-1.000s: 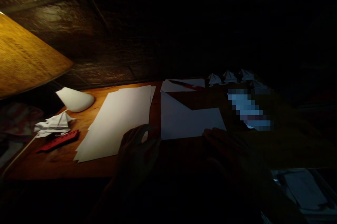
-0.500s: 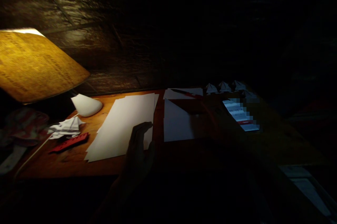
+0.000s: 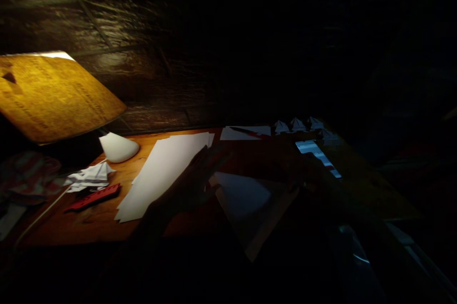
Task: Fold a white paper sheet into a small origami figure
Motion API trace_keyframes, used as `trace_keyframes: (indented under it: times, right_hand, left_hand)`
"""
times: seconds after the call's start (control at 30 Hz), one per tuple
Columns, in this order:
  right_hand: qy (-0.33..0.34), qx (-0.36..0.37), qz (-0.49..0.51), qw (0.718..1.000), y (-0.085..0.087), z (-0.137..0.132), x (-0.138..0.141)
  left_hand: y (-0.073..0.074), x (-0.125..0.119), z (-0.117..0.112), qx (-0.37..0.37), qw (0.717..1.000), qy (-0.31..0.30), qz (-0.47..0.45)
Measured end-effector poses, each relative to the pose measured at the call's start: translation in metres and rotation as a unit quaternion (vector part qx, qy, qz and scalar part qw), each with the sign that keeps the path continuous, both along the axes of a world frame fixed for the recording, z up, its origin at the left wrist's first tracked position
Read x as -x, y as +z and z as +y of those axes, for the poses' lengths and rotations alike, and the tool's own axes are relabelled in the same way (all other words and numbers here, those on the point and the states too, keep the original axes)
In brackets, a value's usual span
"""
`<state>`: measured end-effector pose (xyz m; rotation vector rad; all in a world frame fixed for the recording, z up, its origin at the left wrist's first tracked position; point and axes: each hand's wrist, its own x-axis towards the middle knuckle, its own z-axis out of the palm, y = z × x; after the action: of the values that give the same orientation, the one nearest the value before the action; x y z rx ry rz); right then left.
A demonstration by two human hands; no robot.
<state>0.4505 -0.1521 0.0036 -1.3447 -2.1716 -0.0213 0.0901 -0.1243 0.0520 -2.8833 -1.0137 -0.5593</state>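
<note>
A folded sheet of paper [image 3: 244,194], roughly triangular with one corner pointing down toward me, is tilted near the table's front edge. My left hand [image 3: 200,170] is at its left corner, fingers stretched out and thumb apart, close to or touching the paper. In deep shadow, my right hand [image 3: 302,170] has its fingers closed at the paper's right corner. Left of my left hand lies a stack of white paper sheets [image 3: 167,166], partly covered by my forearm. A lit phone [image 3: 317,156] lies beyond my right hand, which hides part of it.
A lamp with a yellow shade [image 3: 60,99] and white base [image 3: 117,147] stands at left. Near it lie a crumpled folded paper [image 3: 91,176] and a red object [image 3: 93,197]. A dark, red-handled tool [image 3: 250,132] rests on another sheet. Several small folded paper shapes [image 3: 298,125] stand at back right.
The folded sheet has turned and come nearer to me, its point now downward. My left hand has moved right and up to its corner. My right hand has moved to the sheet's right corner.
</note>
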Motion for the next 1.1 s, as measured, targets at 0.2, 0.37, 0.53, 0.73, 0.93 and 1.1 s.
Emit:
trace_keyframes:
  times: [0.2,0.37,0.53,0.73,0.93,1.1]
  right_hand:
    - [-0.026,-0.006,0.04,0.999,0.01,-0.014,-0.02]
    - [-0.027,-0.104,0.074,0.991,0.017,-0.014,-0.033]
    - [-0.072,-0.027,0.056,0.995,0.013,0.012,-0.025]
    - [0.017,0.1,0.082,0.991,0.029,0.049,0.001]
    - [0.074,0.133,0.067,0.986,0.035,0.087,0.032]
    - [0.147,0.152,0.048,0.976,0.043,0.107,0.04]
  left_hand:
    - [-0.008,-0.002,0.007,0.113,0.989,-0.044,-0.085]
    - [-0.005,0.011,0.011,0.188,0.918,0.187,-0.294]
    - [-0.021,0.027,0.01,0.298,0.858,0.245,-0.338]
    - [-0.026,0.05,-0.024,0.416,0.854,0.257,-0.177]
    - [0.009,0.037,-0.036,-0.015,0.977,0.202,-0.071]
    - [0.022,-0.01,-0.006,0.04,0.99,-0.121,0.054]
